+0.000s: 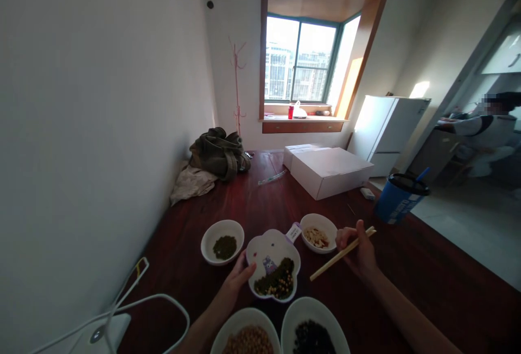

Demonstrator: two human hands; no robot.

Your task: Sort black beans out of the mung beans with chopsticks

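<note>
My left hand (241, 275) grips the left rim of a white scalloped bowl (260, 248) with a cartoon print, its thumb over the edge. Dark green bits mixed with small yellowish pieces (277, 280) lie in the lower part of that bowl. In my right hand (360, 251) is a pair of wooden chopsticks (340, 257), tips pointing down and left, above the table and apart from the food. Just beyond that hand stands a small white bowl (336, 234) of pale, nut-like pieces. Left of the scalloped bowl, another white bowl (206, 240) contains dark green bits.
Nearest me are a bowl of brown beans (248, 340) and a bowl of black beans (313, 337). A white box (337, 166), a blue cup (401, 202) and a dark bag (217, 153) stand on the table (191, 207). A white cable (163, 297) loops at left. A person (488, 126) sits far right.
</note>
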